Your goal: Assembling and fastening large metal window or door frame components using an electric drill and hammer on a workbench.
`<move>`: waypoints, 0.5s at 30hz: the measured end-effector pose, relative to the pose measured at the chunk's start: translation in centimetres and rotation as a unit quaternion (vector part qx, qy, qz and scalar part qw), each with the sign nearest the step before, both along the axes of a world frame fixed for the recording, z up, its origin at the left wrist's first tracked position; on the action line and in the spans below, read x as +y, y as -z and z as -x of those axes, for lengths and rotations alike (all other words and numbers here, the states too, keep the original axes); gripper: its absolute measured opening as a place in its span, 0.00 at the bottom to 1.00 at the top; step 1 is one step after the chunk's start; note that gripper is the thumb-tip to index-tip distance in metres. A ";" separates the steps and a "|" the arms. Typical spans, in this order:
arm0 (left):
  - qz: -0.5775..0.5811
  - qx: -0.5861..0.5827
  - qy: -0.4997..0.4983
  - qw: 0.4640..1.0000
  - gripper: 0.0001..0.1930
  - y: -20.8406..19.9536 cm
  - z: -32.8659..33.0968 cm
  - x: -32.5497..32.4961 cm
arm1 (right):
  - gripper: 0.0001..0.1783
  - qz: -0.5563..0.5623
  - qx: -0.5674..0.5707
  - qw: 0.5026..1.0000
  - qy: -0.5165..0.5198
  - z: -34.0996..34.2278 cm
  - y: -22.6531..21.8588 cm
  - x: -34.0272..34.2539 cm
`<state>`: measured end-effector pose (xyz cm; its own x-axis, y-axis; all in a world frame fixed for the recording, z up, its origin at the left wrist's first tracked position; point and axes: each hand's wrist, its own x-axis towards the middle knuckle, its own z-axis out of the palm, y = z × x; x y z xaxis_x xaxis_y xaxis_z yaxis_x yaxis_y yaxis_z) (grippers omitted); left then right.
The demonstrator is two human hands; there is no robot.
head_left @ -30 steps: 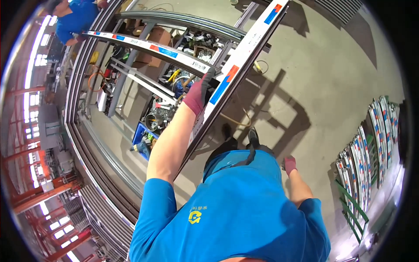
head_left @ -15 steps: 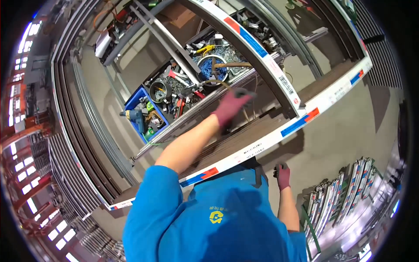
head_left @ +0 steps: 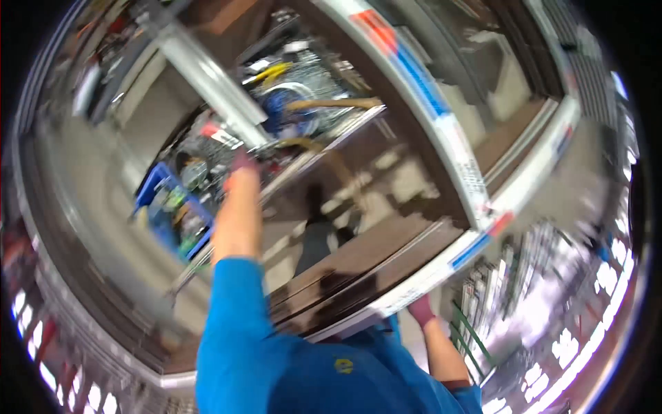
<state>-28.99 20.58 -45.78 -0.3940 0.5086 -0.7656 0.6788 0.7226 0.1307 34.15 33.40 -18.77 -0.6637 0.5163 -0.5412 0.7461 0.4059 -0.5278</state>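
Observation:
My left hand (head_left: pixel 243 165), in a maroon glove, reaches over the frame to a tray of small metal parts (head_left: pixel 196 141). Motion blur smears its fingers, so any hold is unclear. Close by are a red-and-white item (head_left: pixel 219 132) and a blue bin (head_left: pixel 165 176) with a drill-like tool in it. Beyond the hand, a wooden-handled hammer (head_left: pixel 338 104) lies across a white bucket of blue pieces (head_left: pixel 276 114). My right hand (head_left: pixel 420 309), gloved too, is low beside the near rail of the large frame (head_left: pixel 414 290); its fingers are hidden behind that rail.
A wide crossbar (head_left: pixel 414 90) with white, red and blue film runs from the far side to the near rail. A grey metal bar (head_left: pixel 210 83) slants over the parts trays. Bundles of wrapped profiles (head_left: pixel 493 283) stand at the right on a green rack (head_left: pixel 472 338).
My left hand has moved left from above the near rail to the parts tray. The whole view has swung and blurred. My right hand now sits closer against the rail.

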 end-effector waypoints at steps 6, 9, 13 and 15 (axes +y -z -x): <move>-0.408 -0.334 -0.803 0.277 0.23 0.4 -0.3 -15.8 | 0.25 0.105 -0.047 0.991 0.067 11.5 -1.5 2.8; -0.436 -0.096 -0.324 0.834 0.19 -4.0 -5.4 -15.0 | 0.23 -0.077 -0.001 0.996 -0.054 13.7 -1.9 3.0; -0.397 -0.398 -0.670 0.484 0.13 -11.4 -8.5 -11.4 | 0.22 0.220 0.184 0.929 0.234 17.4 8.6 0.6; -0.287 -0.436 -0.660 0.541 0.16 -16.1 -11.6 -9.5 | 0.23 0.396 0.294 0.818 0.296 18.8 16.3 -1.0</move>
